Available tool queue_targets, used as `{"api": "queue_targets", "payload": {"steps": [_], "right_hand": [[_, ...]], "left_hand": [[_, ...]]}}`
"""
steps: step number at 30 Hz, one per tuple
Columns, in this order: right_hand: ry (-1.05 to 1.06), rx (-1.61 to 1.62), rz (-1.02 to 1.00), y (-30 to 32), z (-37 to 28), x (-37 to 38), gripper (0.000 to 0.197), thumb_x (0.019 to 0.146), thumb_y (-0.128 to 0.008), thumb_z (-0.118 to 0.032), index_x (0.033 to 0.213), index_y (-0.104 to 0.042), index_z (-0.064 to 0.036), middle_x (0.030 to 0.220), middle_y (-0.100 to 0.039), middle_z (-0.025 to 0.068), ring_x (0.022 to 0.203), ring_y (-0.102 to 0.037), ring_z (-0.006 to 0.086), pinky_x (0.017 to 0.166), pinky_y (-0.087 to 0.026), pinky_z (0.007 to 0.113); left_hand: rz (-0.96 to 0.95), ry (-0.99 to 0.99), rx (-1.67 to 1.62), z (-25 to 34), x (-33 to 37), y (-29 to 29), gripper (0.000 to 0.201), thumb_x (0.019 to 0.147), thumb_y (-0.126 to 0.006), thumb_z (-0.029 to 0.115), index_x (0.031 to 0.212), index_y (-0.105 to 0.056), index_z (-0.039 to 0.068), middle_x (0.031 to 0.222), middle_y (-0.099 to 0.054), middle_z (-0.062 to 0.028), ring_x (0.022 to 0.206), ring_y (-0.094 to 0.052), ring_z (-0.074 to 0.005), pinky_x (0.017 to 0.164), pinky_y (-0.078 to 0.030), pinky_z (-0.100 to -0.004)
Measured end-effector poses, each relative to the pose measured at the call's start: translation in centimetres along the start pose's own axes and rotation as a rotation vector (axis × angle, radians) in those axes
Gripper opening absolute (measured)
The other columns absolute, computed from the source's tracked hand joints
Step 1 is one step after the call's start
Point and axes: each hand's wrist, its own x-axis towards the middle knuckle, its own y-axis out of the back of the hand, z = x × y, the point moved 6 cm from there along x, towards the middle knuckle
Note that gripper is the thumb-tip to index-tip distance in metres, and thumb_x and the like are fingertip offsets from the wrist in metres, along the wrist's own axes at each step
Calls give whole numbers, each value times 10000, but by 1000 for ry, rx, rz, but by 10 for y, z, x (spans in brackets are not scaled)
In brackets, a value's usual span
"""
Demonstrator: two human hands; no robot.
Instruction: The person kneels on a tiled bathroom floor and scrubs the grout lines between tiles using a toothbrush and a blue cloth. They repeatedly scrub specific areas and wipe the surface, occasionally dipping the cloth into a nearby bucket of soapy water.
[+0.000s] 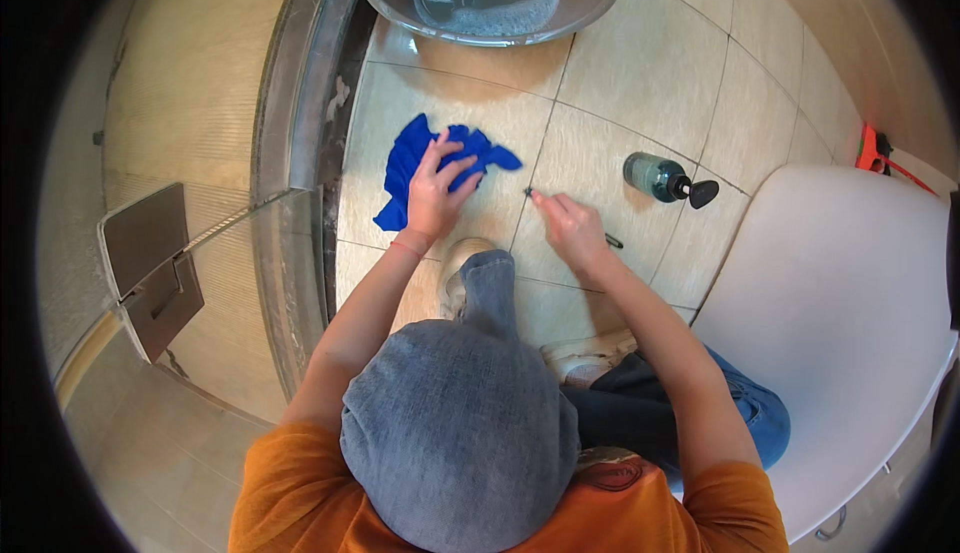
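Note:
On the tiled floor lies a crumpled blue cloth (404,168). My left hand (436,193) rests over its right side with the fingers spread and slightly bent. To the right, my right hand (572,228) is closed around a thin dark stick-like tool (614,241). The tool's small dark tip pokes out past my fingertips, close to the floor, and its other end shows behind the hand; the middle is hidden in my grip, so its exact kind is unclear. A dark teal pump bottle (656,176) with a black pump lies to the right of that hand.
A grey-brown basin (480,37) of foamy water stands at the top. A white seat (830,323) fills the right side, with an orange-and-black object (872,149) beyond it. On the left run a dark raised sill (300,133) and a glass panel with a metal hinge (150,273).

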Motion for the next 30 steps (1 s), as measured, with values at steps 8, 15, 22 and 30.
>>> {"api": "queue_targets", "payload": {"steps": [8, 15, 22, 30], "right_hand": [[149, -4, -137, -18, -9, -26, 266, 923, -629, -23, 1167, -720, -74, 844, -655, 129, 642, -652, 325, 559, -538, 426], [168, -46, -39, -11, 3, -6, 376, 850, -646, 0, 1208, -709, -96, 793, -580, 87, 633, -636, 270, 561, -541, 397], [233, -58, -99, -7, -2, -14, 451, 785, -663, 0, 1226, -697, -89, 798, -561, 64, 656, -628, 246, 569, -547, 378], [409, -166, -77, -5, -5, -22, 272, 867, -684, -118, 1133, -730, -149, 768, -568, 21, 617, -632, 192, 506, -543, 341]], "left_hand": [[55, 14, 37, 0, 7, -5, 218, 816, -832, 122, 1022, -772, 83, 1205, -653, -123, 1346, -561, -370, 1163, -433, -500], [58, 4, 58, 0, 7, -5, 225, 813, -835, 125, 1025, -774, 87, 1202, -656, -121, 1345, -561, -370, 1161, -431, -504], [70, 3, 60, 0, 6, -3, 222, 818, -830, 130, 1029, -774, 87, 1204, -657, -122, 1345, -557, -375, 1162, -429, -505], [63, -1, 58, 3, 7, -4, 236, 815, -832, 137, 1037, -770, 86, 1207, -658, -120, 1343, -560, -371, 1159, -433, -505]]}}
